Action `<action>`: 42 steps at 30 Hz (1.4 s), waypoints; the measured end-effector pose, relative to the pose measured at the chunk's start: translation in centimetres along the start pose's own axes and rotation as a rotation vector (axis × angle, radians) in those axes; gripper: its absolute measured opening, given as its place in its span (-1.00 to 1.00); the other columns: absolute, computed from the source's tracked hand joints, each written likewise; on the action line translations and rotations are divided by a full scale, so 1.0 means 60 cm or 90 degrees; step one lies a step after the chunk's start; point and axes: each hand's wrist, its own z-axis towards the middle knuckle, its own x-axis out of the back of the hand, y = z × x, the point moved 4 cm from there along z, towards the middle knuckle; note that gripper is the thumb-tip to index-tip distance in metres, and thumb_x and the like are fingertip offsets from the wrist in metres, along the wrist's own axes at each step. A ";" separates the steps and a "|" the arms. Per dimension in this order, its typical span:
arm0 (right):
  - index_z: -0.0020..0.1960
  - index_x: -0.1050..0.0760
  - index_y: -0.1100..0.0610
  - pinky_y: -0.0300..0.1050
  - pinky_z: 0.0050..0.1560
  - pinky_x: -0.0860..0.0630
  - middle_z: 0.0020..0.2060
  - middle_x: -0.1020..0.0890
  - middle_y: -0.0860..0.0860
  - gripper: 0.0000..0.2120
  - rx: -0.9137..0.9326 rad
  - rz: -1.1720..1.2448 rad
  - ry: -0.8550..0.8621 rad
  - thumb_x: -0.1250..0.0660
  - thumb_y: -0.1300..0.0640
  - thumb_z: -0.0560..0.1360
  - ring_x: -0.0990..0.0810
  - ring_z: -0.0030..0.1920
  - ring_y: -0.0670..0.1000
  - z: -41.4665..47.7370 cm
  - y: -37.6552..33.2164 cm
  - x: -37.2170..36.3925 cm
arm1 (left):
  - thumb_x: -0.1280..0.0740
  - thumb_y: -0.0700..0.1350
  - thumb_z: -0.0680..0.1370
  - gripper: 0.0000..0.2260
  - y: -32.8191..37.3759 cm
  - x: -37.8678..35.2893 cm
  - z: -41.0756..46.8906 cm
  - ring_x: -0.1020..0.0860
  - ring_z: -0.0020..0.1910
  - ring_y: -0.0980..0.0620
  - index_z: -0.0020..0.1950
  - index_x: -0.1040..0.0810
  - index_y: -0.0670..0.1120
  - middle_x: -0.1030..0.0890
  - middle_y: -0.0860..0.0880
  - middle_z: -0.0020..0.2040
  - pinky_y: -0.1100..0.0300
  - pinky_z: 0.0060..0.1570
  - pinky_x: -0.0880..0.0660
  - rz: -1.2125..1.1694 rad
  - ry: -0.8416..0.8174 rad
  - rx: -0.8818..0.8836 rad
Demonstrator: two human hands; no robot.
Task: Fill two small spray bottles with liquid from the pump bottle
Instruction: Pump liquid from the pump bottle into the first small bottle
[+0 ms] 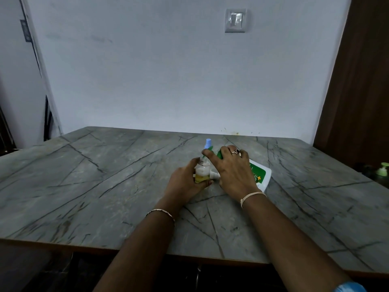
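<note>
My left hand (185, 182) grips a small clear spray bottle (202, 172) standing on the grey marble table (105, 186); yellowish liquid fills its lower part. My right hand (231, 171) wraps around the white pump bottle with a green label (260, 174), tilted so its green pump end (210, 149) points over the small bottle's open neck. My right forefinger rests on the pump. A second small bottle with a light blue cap (208, 143) stands just behind. A white part (215, 175) lies between my hands.
A green pump dispenser (383, 169) stands off the table's right edge. A wall with a light switch (235, 20) rises behind the table. A brown door panel (362, 81) is at the right.
</note>
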 end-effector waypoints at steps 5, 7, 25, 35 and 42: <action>0.41 -0.22 -0.09 0.12 -0.01 -0.44 -0.03 -0.54 0.12 -0.16 0.014 0.008 -0.043 -0.53 0.14 0.23 -0.52 0.04 0.18 -0.005 0.004 -0.003 | -0.48 0.15 0.37 -0.31 0.000 -0.001 0.000 -0.61 0.08 0.03 0.43 -0.31 0.03 -0.62 -0.02 0.18 0.16 0.09 -0.53 -0.003 -0.002 0.003; 0.39 -0.29 -0.08 0.12 0.00 -0.44 -0.03 -0.55 0.12 -0.19 0.006 0.014 -0.043 -0.54 0.14 0.22 -0.52 0.04 0.18 -0.003 0.003 -0.003 | -0.47 0.15 0.37 -0.31 -0.001 -0.002 0.000 -0.61 0.08 0.03 0.43 -0.31 0.03 -0.61 -0.03 0.19 0.14 0.10 -0.54 -0.007 -0.009 0.009; 0.38 -0.29 -0.08 0.11 0.06 -0.41 0.02 -0.53 0.11 -0.26 -0.011 0.043 -0.065 -0.51 0.12 0.27 -0.49 0.11 0.17 0.002 -0.002 0.001 | -0.46 0.15 0.39 -0.33 0.003 0.000 0.000 -0.61 0.07 0.01 0.42 -0.31 0.02 -0.62 -0.02 0.17 0.16 0.07 -0.54 0.011 0.003 -0.004; 0.44 -0.19 -0.11 0.12 0.09 -0.38 0.06 -0.51 0.11 -0.24 0.007 0.046 -0.080 -0.46 0.12 0.34 -0.47 0.14 0.17 -0.004 0.004 0.005 | -0.45 0.16 0.40 -0.31 0.002 -0.003 0.000 -0.60 0.09 0.00 0.45 -0.28 0.03 -0.61 -0.04 0.19 0.09 0.10 -0.55 0.017 -0.009 0.013; 0.33 -0.36 -0.04 0.12 -0.01 -0.44 -0.06 -0.55 0.12 -0.26 -0.007 0.052 -0.046 -0.54 0.12 0.20 -0.52 0.02 0.18 0.000 -0.001 0.005 | -0.45 0.16 0.40 -0.31 0.002 -0.004 0.000 -0.60 0.09 0.00 0.45 -0.27 0.03 -0.61 -0.04 0.19 0.09 0.10 -0.54 0.020 -0.012 0.007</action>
